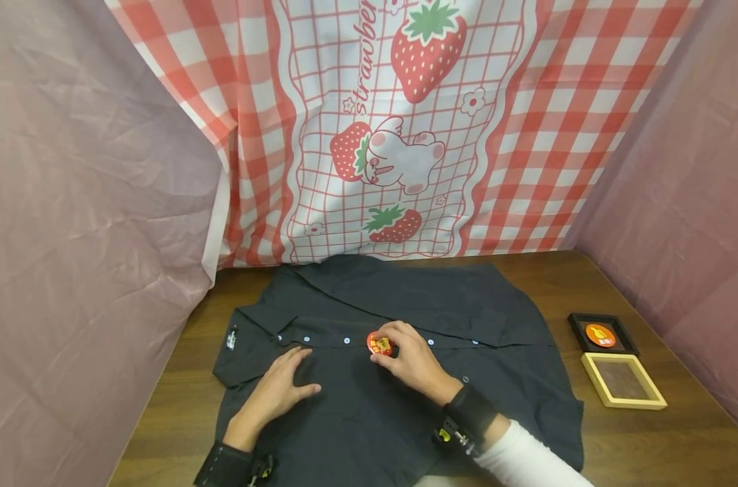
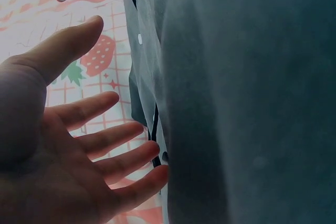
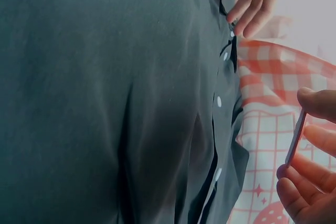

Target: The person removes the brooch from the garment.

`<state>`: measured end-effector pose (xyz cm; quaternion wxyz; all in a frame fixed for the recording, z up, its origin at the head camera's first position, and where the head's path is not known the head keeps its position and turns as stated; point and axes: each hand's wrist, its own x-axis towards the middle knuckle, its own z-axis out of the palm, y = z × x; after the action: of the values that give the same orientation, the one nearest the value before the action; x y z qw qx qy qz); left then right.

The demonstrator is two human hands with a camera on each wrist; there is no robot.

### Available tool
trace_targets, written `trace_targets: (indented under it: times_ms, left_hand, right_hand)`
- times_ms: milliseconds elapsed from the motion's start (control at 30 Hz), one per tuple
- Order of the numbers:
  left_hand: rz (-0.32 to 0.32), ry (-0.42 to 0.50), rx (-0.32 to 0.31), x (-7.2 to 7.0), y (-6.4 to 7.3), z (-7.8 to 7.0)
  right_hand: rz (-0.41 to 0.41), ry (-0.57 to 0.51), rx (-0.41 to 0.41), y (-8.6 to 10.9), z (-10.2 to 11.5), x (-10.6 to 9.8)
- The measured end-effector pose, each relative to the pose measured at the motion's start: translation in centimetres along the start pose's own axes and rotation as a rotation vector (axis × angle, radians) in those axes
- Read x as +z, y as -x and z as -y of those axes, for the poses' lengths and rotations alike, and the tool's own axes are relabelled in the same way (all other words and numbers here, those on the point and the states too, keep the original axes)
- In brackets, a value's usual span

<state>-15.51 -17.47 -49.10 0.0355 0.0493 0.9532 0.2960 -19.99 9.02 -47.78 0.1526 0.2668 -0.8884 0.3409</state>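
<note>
A dark button-up shirt (image 1: pixel 356 399) lies spread flat, its collar to the left and a row of pale buttons running across it. Over the button placket, my right hand (image 1: pixel 414 362) pinches a round red badge (image 1: pixel 377 343) with a yellow picture between thumb and fingers. The right wrist view has the badge (image 3: pixel 296 139) edge-on, tilted up above the cloth. My left hand (image 1: pixel 277 389) is by the collar side, fingers spread and thumb apart, holding nothing. In the left wrist view, its fingertips (image 2: pixel 152 148) come right up to the placket, and the badge's pale back shows.
A black frame (image 1: pixel 618 348) with an orange round badge in it sits on the wooden table (image 1: pixel 697 446) at the right. A light wooden frame (image 1: pixel 657 399) touches its near side. Behind hangs a red-checked strawberry cloth (image 1: pixel 545 122), with pinkish curtains at both sides.
</note>
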Motion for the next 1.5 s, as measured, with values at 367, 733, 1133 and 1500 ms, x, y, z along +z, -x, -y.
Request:
trace_targets:
  times_ms: [367, 733, 1133, 1500]
  left_hand:
    - [0.009, 0.001, -0.003, -0.1, 0.1, -0.2]
    - [0.012, 0.008, -0.006, -0.1, 0.1, -0.2]
    - [0.021, 0.008, -0.004, -0.2, 0.2, -0.3]
    - [0.031, 0.023, -0.037, -0.2, 0.1, -0.4]
  right_hand:
    - [-0.021, 0.013, 0.014, 0.3, -0.5, -0.8]
    - [-0.036, 0.015, 0.055, 0.7, -1.4, -1.8]
    - [-0.089, 0.029, 0.053, 1.6, -2.8, -2.9]
    - [-0.117, 0.033, 0.091, 2.0, -3.5, -4.2]
